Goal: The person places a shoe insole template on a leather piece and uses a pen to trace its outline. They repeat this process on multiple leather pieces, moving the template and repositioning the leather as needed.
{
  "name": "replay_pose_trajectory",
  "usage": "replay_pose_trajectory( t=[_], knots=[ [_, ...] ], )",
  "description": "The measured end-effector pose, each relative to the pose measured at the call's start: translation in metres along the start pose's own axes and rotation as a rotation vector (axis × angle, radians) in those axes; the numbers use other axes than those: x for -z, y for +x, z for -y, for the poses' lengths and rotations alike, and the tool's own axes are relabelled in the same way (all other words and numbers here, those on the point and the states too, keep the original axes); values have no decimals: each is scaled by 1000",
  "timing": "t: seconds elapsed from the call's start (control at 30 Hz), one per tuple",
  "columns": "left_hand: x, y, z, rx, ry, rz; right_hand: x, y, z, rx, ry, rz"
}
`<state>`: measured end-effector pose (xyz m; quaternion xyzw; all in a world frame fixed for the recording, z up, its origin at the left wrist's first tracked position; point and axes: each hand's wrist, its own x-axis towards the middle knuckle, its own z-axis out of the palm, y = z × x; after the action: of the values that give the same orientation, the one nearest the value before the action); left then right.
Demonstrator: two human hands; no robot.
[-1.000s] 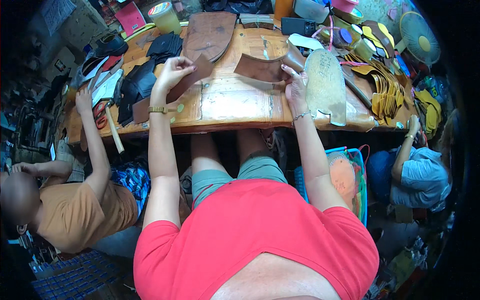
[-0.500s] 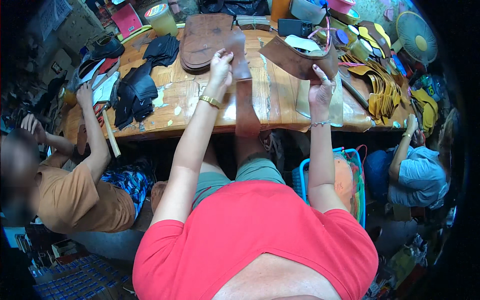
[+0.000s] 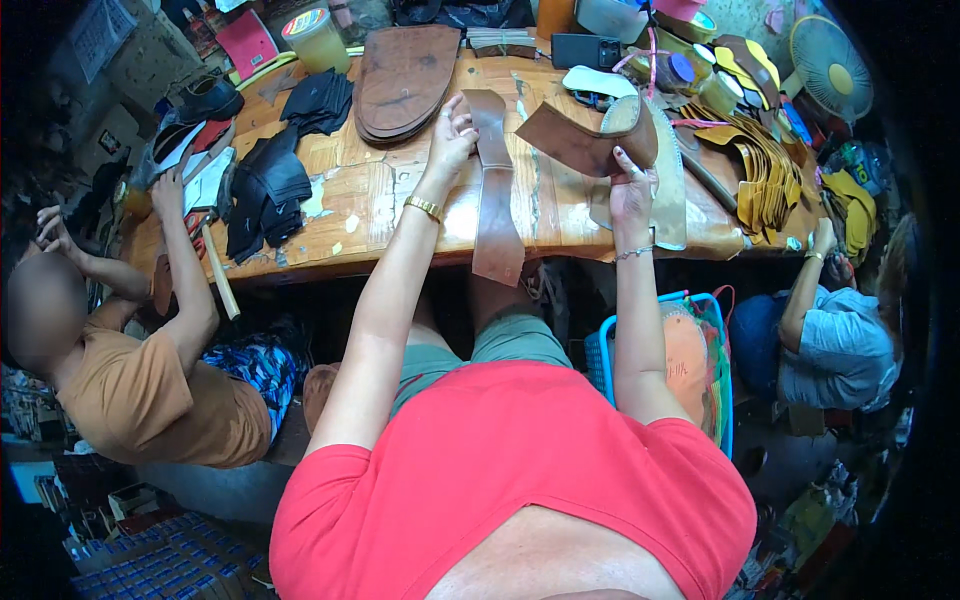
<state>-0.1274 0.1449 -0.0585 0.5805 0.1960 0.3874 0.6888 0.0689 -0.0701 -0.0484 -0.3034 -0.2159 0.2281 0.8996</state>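
Note:
My left hand [image 3: 450, 145] is closed, its curled fingertips at the left edge of a long brown leather strip [image 3: 495, 215]. A crosswise seam or overlap divides the strip, and its lower end hangs past the table's front edge. In my right hand [image 3: 632, 195] is a wide, curved brown leather piece [image 3: 575, 138], pinched at its lower edge with the thumb on top. It is held over a pale beige sheet [image 3: 672, 200] lying on the table. Left of the strip lies a stack of large rounded brown leather pieces [image 3: 405, 80].
Black cut pieces [image 3: 268, 190] lie left on the wooden table [image 3: 370, 215], near a hammer handle [image 3: 222, 270]. Yellow-brown pieces [image 3: 765, 180] are stacked at right. A blue basket [image 3: 600, 350] stands below my right arm. Co-workers sit left [image 3: 165, 400] and right [image 3: 840, 345].
The upper part of the strip at my left hand has come to rest, no longer blurred. The leather piece in my right hand has turned and bent into a curve, uncovering more of the beige sheet.

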Motion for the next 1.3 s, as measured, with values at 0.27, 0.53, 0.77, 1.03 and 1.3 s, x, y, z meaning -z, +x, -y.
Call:
replay_pose_trajectory(
  t=[0.27,0.53,0.77,1.03,1.3],
  knots=[
    [3,-4,-12,41,-4,38,4,3,-2,-64,85,50],
    [6,-7,-16,134,-164,134,2,-1,1,-93,73,80],
    [-7,-14,-28,43,-215,161,6,3,1,-113,92,16],
    [-3,-11,-27,24,-276,200,10,2,0,-97,22,47],
    [2,-10,-22,86,-329,131,5,-1,2,-93,-50,-16]
  ],
)
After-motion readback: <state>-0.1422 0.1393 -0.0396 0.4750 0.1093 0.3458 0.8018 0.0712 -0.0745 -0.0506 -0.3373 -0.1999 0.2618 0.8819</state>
